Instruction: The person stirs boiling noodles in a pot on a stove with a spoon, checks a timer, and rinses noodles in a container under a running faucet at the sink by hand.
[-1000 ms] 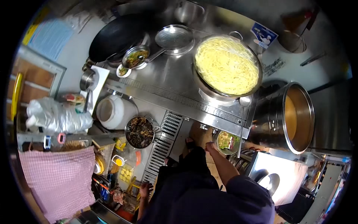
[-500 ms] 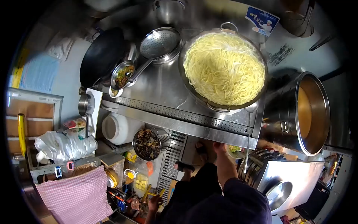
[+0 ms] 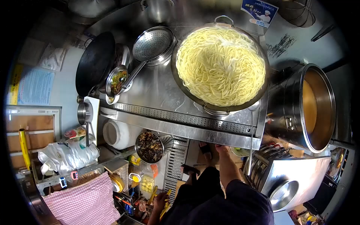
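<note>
My right hand (image 3: 222, 149) reaches to the front edge of the steel stove (image 3: 180, 129), and its fingers are mostly hidden by that edge. My left hand (image 3: 161, 200) is low beside my body, close to some yellow handles (image 3: 153, 195). Its fingers look partly curled, but whether they hold one is too small to tell. A large wide pan (image 3: 216, 108) on the stove is heaped with pale yellow noodles (image 3: 221, 67). Beside my right forearm, a long-handled ladle (image 3: 254, 107) hangs over the stove's front edge.
To the right stands a tall steel stockpot (image 3: 287, 108) with brown liquid. A perforated strainer (image 3: 152, 44), a black wok (image 3: 95, 63) and a bowl of chopped food (image 3: 119, 80) are at the left. Below sits a pot of dark dried pieces (image 3: 149, 147) near a floor grate (image 3: 176, 161).
The view has shifted slightly. My right hand stays at the stove's front edge. My left hand has moved a little up and to the right in view, still near the yellow handles.
</note>
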`<state>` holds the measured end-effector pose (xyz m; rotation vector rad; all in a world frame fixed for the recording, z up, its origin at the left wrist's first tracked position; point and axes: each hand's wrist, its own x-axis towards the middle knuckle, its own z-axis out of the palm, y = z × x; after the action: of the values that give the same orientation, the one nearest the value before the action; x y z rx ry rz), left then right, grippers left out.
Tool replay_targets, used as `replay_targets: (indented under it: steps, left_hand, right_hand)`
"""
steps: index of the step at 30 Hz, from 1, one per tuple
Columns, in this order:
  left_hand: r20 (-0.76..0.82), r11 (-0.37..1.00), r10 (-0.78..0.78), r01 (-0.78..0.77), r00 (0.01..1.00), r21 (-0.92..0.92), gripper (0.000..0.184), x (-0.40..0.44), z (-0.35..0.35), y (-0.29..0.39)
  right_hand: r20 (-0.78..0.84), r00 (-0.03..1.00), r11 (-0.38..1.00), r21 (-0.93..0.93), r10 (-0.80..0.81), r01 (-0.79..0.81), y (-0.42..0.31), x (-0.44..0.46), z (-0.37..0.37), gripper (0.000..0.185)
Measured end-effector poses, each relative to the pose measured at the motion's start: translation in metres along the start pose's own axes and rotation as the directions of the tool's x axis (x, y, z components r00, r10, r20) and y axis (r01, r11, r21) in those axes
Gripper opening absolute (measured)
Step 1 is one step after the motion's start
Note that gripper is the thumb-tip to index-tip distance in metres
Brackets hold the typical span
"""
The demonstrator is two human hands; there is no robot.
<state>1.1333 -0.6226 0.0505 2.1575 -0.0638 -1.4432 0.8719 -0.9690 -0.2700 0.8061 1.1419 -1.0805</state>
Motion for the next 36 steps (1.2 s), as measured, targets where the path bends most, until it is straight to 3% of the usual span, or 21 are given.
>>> replay_targets:
  steps: [1,3,4,6,9,12,16,18,21,28,30,36]
  left_hand:
    - [-0.001,1.000,0.001,-0.001,1.000,-0.002,0.025,0.001,-0.001,0.000]
    - [-0.011,1.000,-0.017,0.017,1.000,-0.005,0.025,0.003,-0.005,-0.007]
    - [-0.011,1.000,-0.015,0.015,1.000,-0.008,0.025,0.003,-0.006,-0.011]
    - [-0.036,0.994,-0.069,0.072,0.997,0.084,0.026,0.002,-0.008,-0.015]
    - [-0.008,0.992,-0.129,0.130,0.992,0.007,0.026,-0.001,-0.007,-0.020]
    - [0.057,0.992,-0.108,0.111,0.993,-0.060,0.026,0.002,-0.012,-0.032]
    - [0.057,0.997,-0.067,0.069,0.996,-0.032,0.025,0.008,-0.016,-0.041]
    - [0.000,0.996,-0.085,0.085,0.996,0.036,0.025,0.001,-0.007,-0.020]
    - [-0.010,0.996,-0.059,0.060,0.998,0.059,0.025,0.000,-0.004,-0.015]
    - [0.027,0.996,-0.039,0.037,0.999,0.076,0.027,0.005,-0.004,-0.025]
    - [0.047,0.995,-0.061,0.064,0.997,-0.076,0.028,0.008,-0.006,-0.032]
    - [0.038,0.998,-0.070,0.070,0.997,0.005,0.028,0.005,-0.007,-0.024]
  right_hand:
    - [0.001,1.000,1.000,-0.002,0.000,0.000,0.003,-0.006,0.003,0.025]
    - [0.244,0.964,0.992,-0.048,-0.102,0.117,0.006,-0.004,0.002,0.025]
    - [0.247,0.964,0.992,-0.049,-0.102,0.118,0.006,-0.004,0.000,0.025]
    - [0.457,0.887,0.992,-0.067,-0.063,0.106,0.004,0.013,-0.016,0.025]
    - [0.546,0.820,0.965,-0.071,-0.174,0.252,0.009,0.011,-0.019,0.024]
    - [0.587,0.776,0.965,0.043,-0.233,0.258,0.013,0.013,-0.021,0.024]
    - [0.469,0.857,0.969,-0.009,-0.214,0.247,0.011,0.027,-0.027,0.024]
    - [0.345,0.906,0.969,0.066,-0.245,0.237,0.013,0.014,-0.016,0.023]
    - [0.454,0.860,0.971,0.050,-0.233,0.236,0.012,0.017,-0.023,0.023]
    - [0.365,0.917,0.985,-0.003,-0.162,0.175,0.005,0.029,-0.029,0.023]
    - [0.477,0.866,0.982,-0.027,-0.150,0.185,0.006,0.041,-0.037,0.028]
    - [0.415,0.896,0.983,-0.017,-0.157,0.181,0.006,0.038,-0.037,0.037]
